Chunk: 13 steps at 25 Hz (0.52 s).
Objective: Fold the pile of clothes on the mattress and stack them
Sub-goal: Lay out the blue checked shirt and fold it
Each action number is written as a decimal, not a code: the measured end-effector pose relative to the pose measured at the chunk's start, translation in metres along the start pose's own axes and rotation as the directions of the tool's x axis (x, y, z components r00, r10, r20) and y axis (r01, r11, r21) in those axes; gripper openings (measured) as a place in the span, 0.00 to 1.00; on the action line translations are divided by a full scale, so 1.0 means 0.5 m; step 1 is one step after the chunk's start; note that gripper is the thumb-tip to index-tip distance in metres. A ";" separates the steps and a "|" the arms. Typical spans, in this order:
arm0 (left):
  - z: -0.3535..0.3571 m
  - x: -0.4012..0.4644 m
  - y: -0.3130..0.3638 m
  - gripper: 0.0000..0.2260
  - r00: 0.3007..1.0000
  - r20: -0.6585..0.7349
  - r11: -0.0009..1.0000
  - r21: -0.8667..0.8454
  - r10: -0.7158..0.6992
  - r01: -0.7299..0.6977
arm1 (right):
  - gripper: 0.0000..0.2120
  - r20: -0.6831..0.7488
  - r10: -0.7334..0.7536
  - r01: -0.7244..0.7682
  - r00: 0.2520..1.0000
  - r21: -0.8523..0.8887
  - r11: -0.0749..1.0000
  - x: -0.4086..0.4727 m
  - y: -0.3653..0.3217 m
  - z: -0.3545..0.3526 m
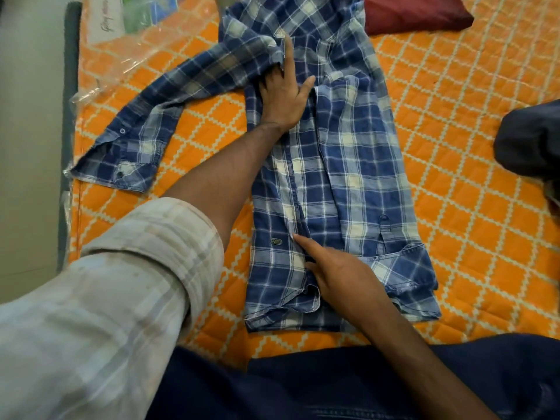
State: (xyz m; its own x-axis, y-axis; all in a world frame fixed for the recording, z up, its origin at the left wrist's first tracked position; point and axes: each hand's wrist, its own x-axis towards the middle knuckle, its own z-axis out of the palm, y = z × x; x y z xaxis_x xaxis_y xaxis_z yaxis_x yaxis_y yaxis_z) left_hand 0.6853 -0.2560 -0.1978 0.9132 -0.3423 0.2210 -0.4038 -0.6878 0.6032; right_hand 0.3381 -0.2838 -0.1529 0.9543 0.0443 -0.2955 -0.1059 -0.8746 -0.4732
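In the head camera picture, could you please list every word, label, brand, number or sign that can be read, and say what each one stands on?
Grey cursive writing on the white package under clear plastic, at the mattress's far left corner: too blurred to read.
Small oval badge on the plaid shirt, near the right hand: too small to read.
Similar badge near the shirt's top, by the left hand: too small to read.
No other text shows.

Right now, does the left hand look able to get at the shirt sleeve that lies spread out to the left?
Probably yes. The left hand already grips the plaid shirt at the shoulder where that sleeve begins, and the sleeve lies flat on the orange mattress with nothing on it.
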 end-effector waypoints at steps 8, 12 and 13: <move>-0.288 -0.055 -0.062 0.20 0.968 -0.004 0.953 0.174 0.251 -0.247 | 0.11 -0.099 -0.333 0.320 0.938 -0.124 0.939 0.131 -0.053 -0.040; -0.403 -0.018 -0.223 0.36 0.976 0.118 0.831 0.549 -0.184 0.091 | 0.11 0.138 -0.144 0.152 0.980 -0.054 0.987 0.187 -0.072 -0.051; -0.413 -0.020 -0.264 0.43 0.929 0.165 0.809 0.556 -0.332 0.190 | 0.11 0.135 -0.095 0.099 0.986 -0.023 0.995 0.190 -0.073 -0.052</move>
State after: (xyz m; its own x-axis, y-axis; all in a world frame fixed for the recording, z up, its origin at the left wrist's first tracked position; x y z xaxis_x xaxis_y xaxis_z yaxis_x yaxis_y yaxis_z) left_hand 0.7410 -0.0295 -0.1215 0.9731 -0.1957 -0.1214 -0.1837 -0.9775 0.1038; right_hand 0.4400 -0.2603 -0.1421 0.9136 0.1919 -0.3584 -0.0046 -0.8768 -0.4809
